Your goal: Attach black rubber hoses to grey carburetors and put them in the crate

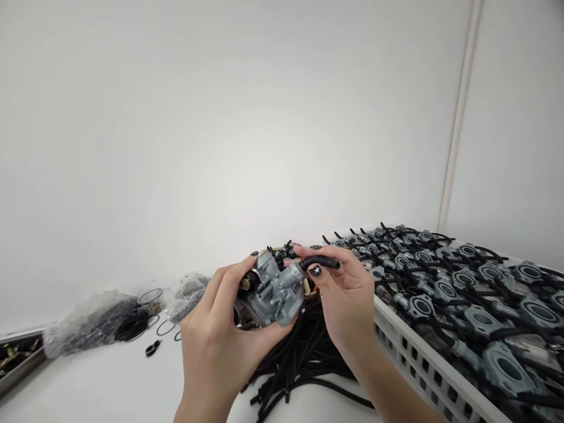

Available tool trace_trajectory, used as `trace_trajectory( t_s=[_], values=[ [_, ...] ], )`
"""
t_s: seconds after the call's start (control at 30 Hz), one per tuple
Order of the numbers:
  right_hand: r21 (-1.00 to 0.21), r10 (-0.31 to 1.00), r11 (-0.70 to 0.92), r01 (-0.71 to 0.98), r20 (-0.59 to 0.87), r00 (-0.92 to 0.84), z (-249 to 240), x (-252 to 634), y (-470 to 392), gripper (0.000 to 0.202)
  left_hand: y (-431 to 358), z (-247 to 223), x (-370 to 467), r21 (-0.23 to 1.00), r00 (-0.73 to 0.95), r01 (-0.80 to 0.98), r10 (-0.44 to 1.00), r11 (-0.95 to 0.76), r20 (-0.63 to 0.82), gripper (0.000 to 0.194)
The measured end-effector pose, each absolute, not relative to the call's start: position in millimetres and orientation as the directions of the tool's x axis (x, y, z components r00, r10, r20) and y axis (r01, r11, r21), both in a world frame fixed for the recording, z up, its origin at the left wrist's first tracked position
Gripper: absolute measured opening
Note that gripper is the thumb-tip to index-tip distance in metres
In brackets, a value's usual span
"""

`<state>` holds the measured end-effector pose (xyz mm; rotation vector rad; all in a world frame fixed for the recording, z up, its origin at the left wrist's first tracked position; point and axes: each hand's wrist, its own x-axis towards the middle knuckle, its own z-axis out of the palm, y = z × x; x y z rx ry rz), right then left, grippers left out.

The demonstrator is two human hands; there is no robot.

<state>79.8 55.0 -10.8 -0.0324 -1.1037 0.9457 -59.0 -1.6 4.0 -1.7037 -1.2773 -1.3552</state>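
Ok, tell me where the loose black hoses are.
The loose black hoses lie on the white table at lower centre in the head view, left of the white crate and below the held metal part.

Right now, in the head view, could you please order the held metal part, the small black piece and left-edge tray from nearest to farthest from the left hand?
1. Held metal part: in the left hand.
2. Small black piece: on the table, leftward.
3. Tray: far left edge.

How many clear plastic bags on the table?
2: a larger bag toward the left, a smaller bag nearer the left hand. Others may be hidden.
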Motion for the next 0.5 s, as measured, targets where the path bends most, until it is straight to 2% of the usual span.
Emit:
trace_trajectory(
  t_s=[0.23, 0.37, 0.5],
  values=[
    [-0.542, 0.641, 0.547, -0.638, 0.761, -0.098, -10.6, 85.0, 57.5, 0.026, -2.3, 1.9, -64.3, 0.211, -0.072, 0.918, 0.383, -0.336, 0.921, 0.055],
    [-0.557, 0.628, 0.513, -0.653, 0.762, -0.157, -10.7, 87.5, 61.4, 0.030, -2.7, 1.3, -66.4, 0.197, -0.056, 0.921, 0.388, -0.335, 0.920, 0.056],
    [-0.594, 0.637, 0.502, -0.629, 0.746, -0.195, -11.3, 89.2, 64.3, 0.030, -5.9, 2.6, -61.3, 0.271, -0.118, 0.907, 0.423, -0.323, 0.898, 0.054]
  ],
)
